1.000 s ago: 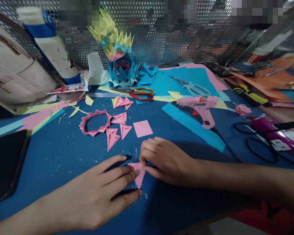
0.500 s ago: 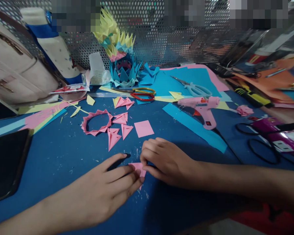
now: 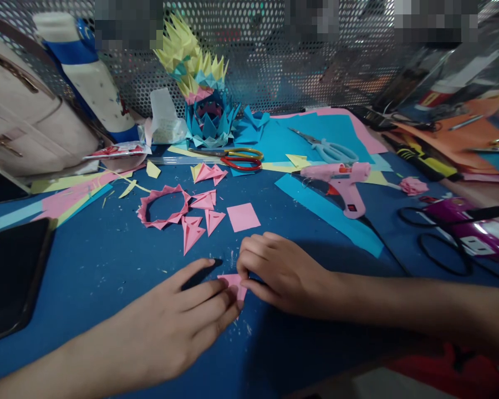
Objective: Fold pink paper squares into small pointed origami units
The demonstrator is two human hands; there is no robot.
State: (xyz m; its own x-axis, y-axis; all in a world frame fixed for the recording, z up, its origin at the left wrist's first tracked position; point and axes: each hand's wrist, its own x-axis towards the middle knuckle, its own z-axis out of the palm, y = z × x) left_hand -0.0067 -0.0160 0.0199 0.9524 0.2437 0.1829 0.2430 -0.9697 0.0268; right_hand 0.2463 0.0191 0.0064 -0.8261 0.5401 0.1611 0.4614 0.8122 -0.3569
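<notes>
A small folded piece of pink paper lies on the blue table between my hands. My left hand rests over its left side, fingers stretched out and pressing it down. The thumb and curled fingers of my right hand pinch its right corner. Just beyond my hands is a flat pink paper square. Several folded pink paper triangles lie to its left, beside a zigzag pink paper ring. Part of the folded piece is hidden under my fingers.
A pink glue gun lies on the right, its cord trailing forward. Red-and-yellow scissors and pale blue scissors lie farther back. A blue-and-yellow folded-paper model stands at the back. A black phone lies at left, near a bottle.
My hands stay almost in place on the pink paper, with only a slight shift of the fingers. The view has moved a little; the other things lie as before.
</notes>
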